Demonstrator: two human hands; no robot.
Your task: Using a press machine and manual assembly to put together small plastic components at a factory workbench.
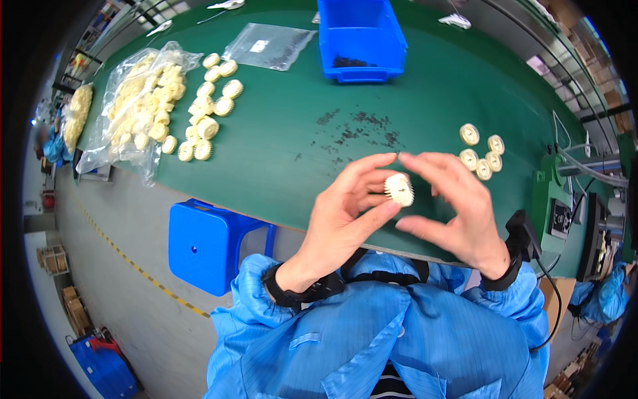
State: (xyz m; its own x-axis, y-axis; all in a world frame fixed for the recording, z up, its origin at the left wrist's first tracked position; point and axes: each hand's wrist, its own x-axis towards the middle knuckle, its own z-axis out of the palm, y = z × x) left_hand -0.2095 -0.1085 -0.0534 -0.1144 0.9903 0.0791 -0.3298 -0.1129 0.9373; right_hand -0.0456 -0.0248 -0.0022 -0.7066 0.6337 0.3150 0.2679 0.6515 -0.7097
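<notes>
My left hand [345,216] is closed on a cream plastic gear [399,189], its thumb below and its fingers behind. The gear is tilted, with its toothed rim and one face showing. Beside it on the right, my right hand [458,209] has its thumb and fingers apart, curved around the gear without gripping it. The right fingertips come close to the left index fingertip; a tiny dark spot there is too small to make out. Beyond my hands, many small black parts [362,130] lie scattered on the green table [279,166].
Several cream gears [469,134] lie at the right, and more loose gears [207,128] at the left beside a clear bag of gears [143,100]. A blue bin [362,36] with black parts and a flat clear bag [269,46] stand farther back. A blue stool [199,246] is at the left.
</notes>
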